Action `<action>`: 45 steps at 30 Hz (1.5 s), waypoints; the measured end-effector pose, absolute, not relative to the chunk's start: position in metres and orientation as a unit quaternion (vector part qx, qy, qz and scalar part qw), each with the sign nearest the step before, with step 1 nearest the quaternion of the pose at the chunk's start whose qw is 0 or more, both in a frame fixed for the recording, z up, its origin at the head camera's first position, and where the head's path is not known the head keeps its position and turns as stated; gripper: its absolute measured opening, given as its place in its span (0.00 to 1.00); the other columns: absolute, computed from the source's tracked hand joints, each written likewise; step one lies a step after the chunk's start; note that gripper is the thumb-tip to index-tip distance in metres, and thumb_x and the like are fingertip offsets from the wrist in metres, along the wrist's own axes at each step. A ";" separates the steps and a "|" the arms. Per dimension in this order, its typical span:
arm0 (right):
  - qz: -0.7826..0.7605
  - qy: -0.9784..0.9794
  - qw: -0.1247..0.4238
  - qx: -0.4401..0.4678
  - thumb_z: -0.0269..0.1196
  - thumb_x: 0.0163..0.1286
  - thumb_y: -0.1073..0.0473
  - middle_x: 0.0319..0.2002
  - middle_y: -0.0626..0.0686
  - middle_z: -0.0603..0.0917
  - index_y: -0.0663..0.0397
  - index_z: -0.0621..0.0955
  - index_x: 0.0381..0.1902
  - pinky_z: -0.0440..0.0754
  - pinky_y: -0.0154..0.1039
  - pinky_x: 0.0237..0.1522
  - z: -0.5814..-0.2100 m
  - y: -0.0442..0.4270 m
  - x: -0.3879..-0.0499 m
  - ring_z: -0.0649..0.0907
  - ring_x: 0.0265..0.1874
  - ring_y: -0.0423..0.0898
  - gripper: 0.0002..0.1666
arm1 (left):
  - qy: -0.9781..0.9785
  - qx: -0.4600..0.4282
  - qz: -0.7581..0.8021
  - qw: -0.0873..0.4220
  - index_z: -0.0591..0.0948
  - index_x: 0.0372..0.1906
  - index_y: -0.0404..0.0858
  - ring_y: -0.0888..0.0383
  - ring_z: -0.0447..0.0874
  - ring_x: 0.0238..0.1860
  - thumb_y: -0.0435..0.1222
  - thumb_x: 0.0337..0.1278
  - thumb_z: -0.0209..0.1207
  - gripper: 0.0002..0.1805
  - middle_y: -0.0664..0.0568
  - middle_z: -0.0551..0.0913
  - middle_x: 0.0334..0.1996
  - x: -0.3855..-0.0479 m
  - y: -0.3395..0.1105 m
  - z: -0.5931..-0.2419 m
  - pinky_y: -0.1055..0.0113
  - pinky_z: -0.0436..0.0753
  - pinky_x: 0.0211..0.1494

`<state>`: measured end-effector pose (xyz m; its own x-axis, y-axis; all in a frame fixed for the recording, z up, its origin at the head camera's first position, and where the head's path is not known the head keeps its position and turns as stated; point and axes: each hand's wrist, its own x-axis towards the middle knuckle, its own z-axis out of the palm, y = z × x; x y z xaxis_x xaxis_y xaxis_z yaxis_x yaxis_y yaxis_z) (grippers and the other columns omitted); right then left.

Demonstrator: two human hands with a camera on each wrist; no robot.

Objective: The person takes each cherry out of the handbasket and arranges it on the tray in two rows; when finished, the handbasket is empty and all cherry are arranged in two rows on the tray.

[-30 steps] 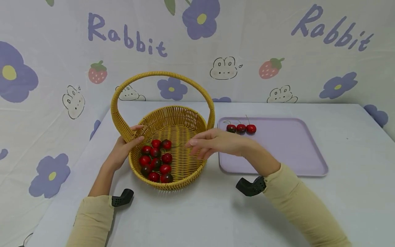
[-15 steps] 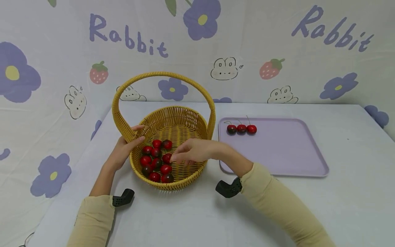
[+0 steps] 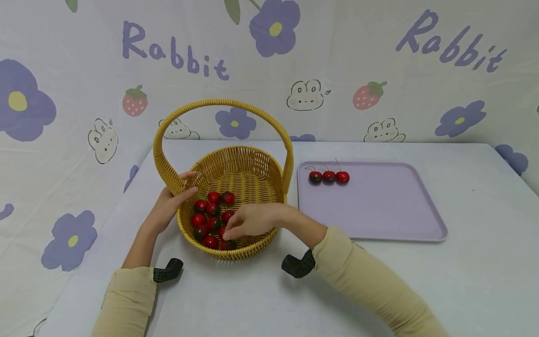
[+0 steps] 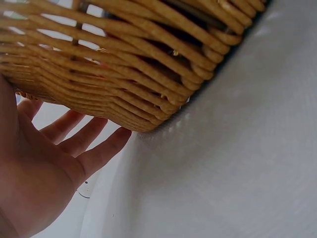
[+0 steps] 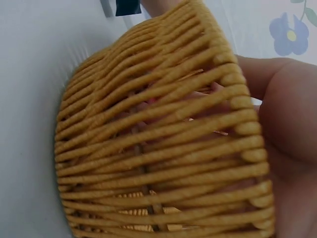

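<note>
A yellow woven basket with a tall arched handle stands on the table. Several dark red cherries lie in its left and front part. My left hand holds the basket's left rim by the handle's foot, thumb over the edge; in the left wrist view its other fingers lie along the outer wall. Inside the basket, my right hand reaches down with its fingertips at a partly covered cherry near the front. Whether it pinches that cherry is hidden; the woven wall blocks the right wrist view.
To the right of the basket lies a flat lilac tray. Three stemmed cherries sit in a row at its back left corner. A printed cloth hangs behind the white table.
My right hand has moved left and down from above the basket's right side to the cherries at its front. My left hand has kept its hold on the rim.
</note>
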<state>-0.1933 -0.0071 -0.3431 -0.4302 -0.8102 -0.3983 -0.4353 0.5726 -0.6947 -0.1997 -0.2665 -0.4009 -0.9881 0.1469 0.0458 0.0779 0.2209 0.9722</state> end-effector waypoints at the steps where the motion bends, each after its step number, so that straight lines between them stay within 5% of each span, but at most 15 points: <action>1: -0.247 0.807 0.369 -0.390 0.56 0.72 0.47 0.42 0.43 0.81 0.50 0.82 0.54 0.74 0.34 0.48 -0.344 -0.008 -0.193 0.76 0.43 0.39 0.20 | 0.781 0.072 0.620 0.028 0.63 0.68 0.35 0.42 0.61 0.66 0.40 0.67 0.54 0.29 0.40 0.62 0.67 -0.200 -0.267 -0.401 0.44 0.59 0.66; 21: -0.240 0.794 0.360 -0.427 0.62 0.68 0.54 0.36 0.42 0.79 0.47 0.80 0.42 0.74 0.29 0.43 -0.355 -0.025 -0.187 0.77 0.37 0.37 0.07 | 0.778 0.071 0.624 0.034 0.63 0.68 0.34 0.43 0.59 0.68 0.37 0.67 0.54 0.28 0.40 0.61 0.68 -0.199 -0.266 -0.399 0.43 0.57 0.67; 32: -0.248 0.788 0.355 -0.437 0.63 0.67 0.56 0.37 0.42 0.79 0.47 0.80 0.45 0.75 0.29 0.41 -0.354 -0.021 -0.188 0.76 0.38 0.39 0.09 | 0.779 0.074 0.622 0.033 0.63 0.68 0.33 0.43 0.59 0.67 0.38 0.67 0.54 0.28 0.39 0.62 0.67 -0.198 -0.266 -0.401 0.44 0.57 0.67; 45: -0.455 0.716 0.411 -0.334 0.61 0.69 0.60 0.49 0.54 0.76 0.53 0.76 0.55 0.79 0.48 0.48 -0.340 0.009 -0.202 0.84 0.42 0.57 0.17 | 0.781 0.076 0.619 0.028 0.64 0.67 0.34 0.43 0.58 0.68 0.40 0.67 0.54 0.28 0.39 0.62 0.68 -0.200 -0.267 -0.402 0.44 0.57 0.67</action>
